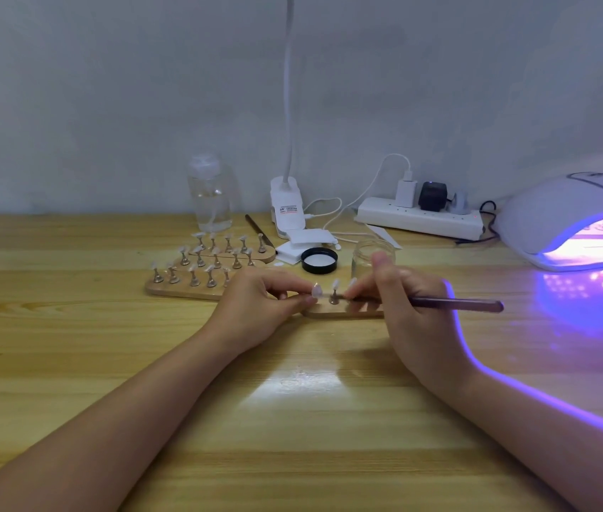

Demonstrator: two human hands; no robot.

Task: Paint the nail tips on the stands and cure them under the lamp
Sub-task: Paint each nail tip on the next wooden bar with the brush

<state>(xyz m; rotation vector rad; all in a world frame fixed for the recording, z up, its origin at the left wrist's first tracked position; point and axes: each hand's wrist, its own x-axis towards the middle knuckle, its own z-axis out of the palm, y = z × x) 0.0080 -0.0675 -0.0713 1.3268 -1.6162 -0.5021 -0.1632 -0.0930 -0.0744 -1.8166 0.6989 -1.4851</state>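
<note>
A small wooden stand base (333,311) lies at the table's middle with clear nail tips on metal pegs. My left hand (259,308) pinches the leftmost nail tip (316,290) on its peg. My right hand (407,308) grips a dark purple brush (458,303), its handle pointing right and its tip at the middle peg (333,298). Three more wooden stands (211,269) with several nail tips sit behind my left hand. The curing lamp (569,219) glows violet at the right, with a stand inside it.
A small glass jar (372,258) and its black lid (319,260) stand just behind my hands. Farther back are a clear bottle (209,195), a white clip lamp (287,208), white pads (307,240), a second brush (255,225) and a power strip (418,218) with cables.
</note>
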